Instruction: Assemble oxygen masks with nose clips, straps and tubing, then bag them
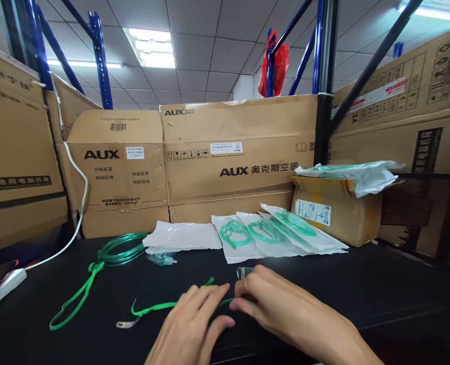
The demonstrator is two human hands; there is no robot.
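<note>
A thin green strap [158, 306] lies across the black table and passes beneath both hands. My left hand [190, 319] rests over its middle, fingers stretched out and thumb apart. My right hand [266, 299] pinches the strap's right part between thumb and fingertips, though the fingertips partly hide it. Just behind the right fingers sits a small clear packet [244, 272] with a metal piece in it, half covered by the hand. At the strap's left end is a slotted metal clip [128, 323].
Coiled green tubing [122, 249] with a green strap loop lies back left, beside a clear mask-like piece [161, 257]. Several white pouches [244, 252] of green tubing stand behind. A brown box [337, 208] carries more pouches. A white cable [81, 203] runs at left; cartons wall the back.
</note>
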